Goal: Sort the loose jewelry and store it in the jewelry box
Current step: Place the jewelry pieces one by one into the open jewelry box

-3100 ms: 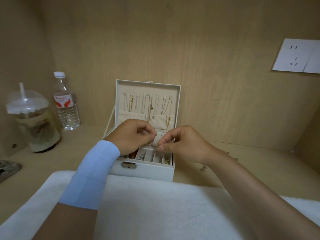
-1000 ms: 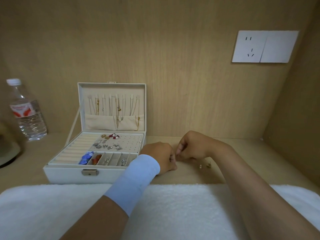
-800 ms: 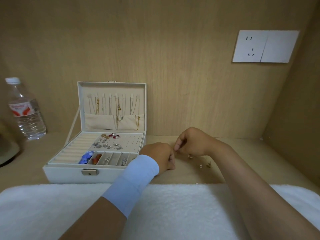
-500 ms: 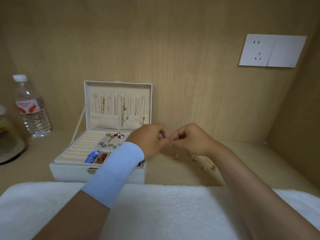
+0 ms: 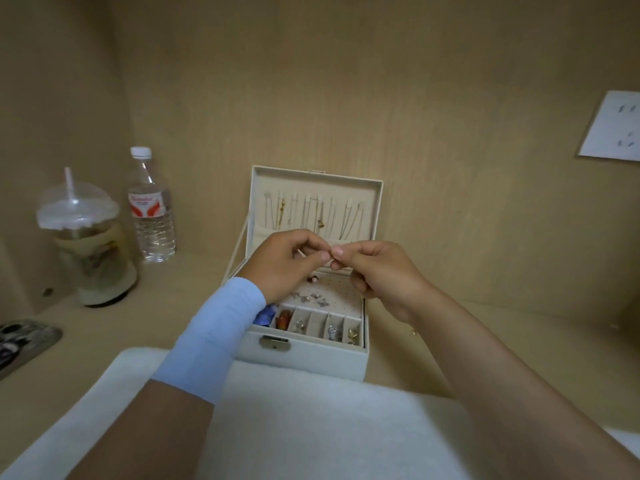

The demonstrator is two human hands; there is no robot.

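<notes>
From my station I saw both forearms reaching forward and converging, the left hand (image 5: 287,266) and the right hand (image 5: 379,277) raised level with each other. Each hand had its thumb and forefinger pinched, the left fingertips (image 5: 323,257) touching the right fingertips (image 5: 337,252), and the other fingers curled under. Whether anything sat in the pinch I couldn't tell. A light blue band (image 5: 214,337) wrapped the left wrist; the right forearm was bare.

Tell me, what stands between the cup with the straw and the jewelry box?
A water bottle stands there, nearer the cup than the jewelry box, in the head view.
</notes>
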